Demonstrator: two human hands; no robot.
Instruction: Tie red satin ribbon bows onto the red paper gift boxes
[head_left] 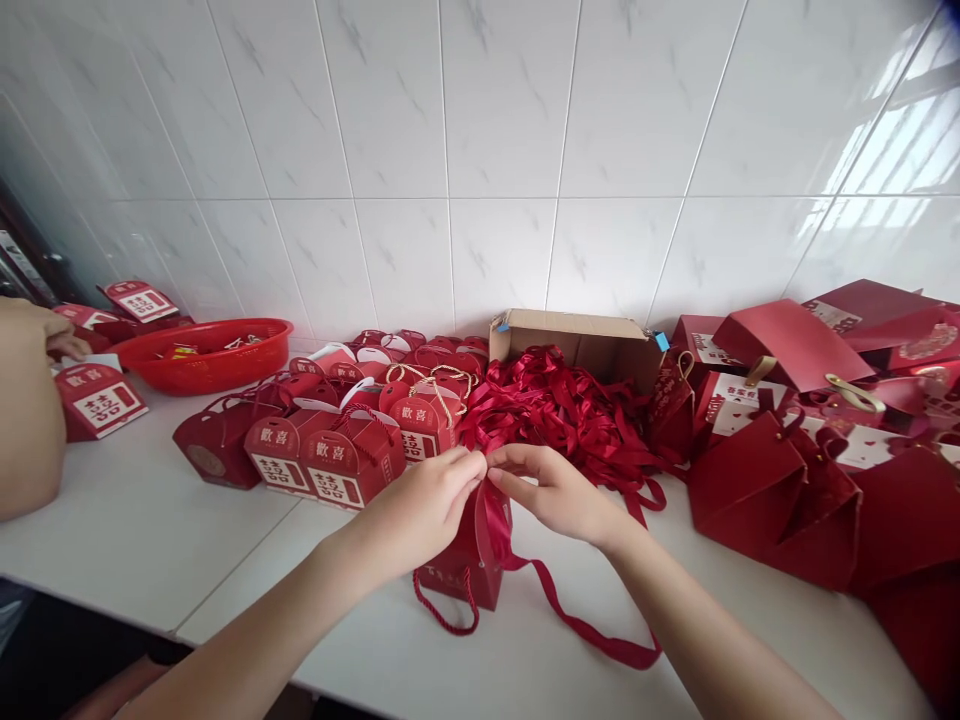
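Since the red box stood upright, seemingly for easy reach, my left hand and right hand pinched ribbon at its top.

Head view, forward and down

1. We count two hands in the middle, one left hand and one right hand, plus one co-worker's hand.
2. We see one red box beneath the two, with one ribbon trailing.
3. We find one ribbon pile, its strips too tangled to number.
4. We count one carton and one basin.
5. We make out at least three gift boxes at far left.
6. We cannot number the overlapping bags at right.
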